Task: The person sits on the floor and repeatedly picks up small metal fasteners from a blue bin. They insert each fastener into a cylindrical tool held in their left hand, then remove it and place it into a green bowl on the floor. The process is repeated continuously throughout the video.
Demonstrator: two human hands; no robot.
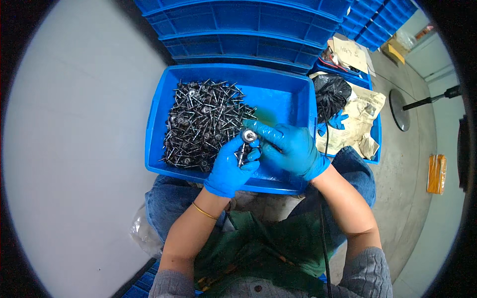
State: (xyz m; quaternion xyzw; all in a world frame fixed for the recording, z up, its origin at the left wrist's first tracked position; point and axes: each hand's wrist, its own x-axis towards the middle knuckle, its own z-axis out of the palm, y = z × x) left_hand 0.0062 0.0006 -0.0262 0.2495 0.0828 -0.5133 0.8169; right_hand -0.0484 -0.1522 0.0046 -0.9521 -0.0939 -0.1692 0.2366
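Over the front of a blue plastic bin (231, 70), my left hand (229, 171) in a blue glove is closed on small metal stud parts. One stud part (249, 135) shows its round, bright, ring-shaped head; another shank (242, 155) sticks out below it between the fingers. My right hand (295, 151), gloved in the same blue, lies beside it with the index finger stretched past the round head. Its other fingers are partly hidden, and I see nothing held in it. A heap of dark metal stud parts (206, 121) with pointed shanks fills the bin's left side.
Stacked blue crates (243, 20) rise behind the bin. On the right, another blue bin (373, 155) holds brown paper (360, 116), a black plastic bag (332, 94) and blue gloves. A black cable (324, 243) hangs down near my right arm. A grey wall (84, 149) stands left.
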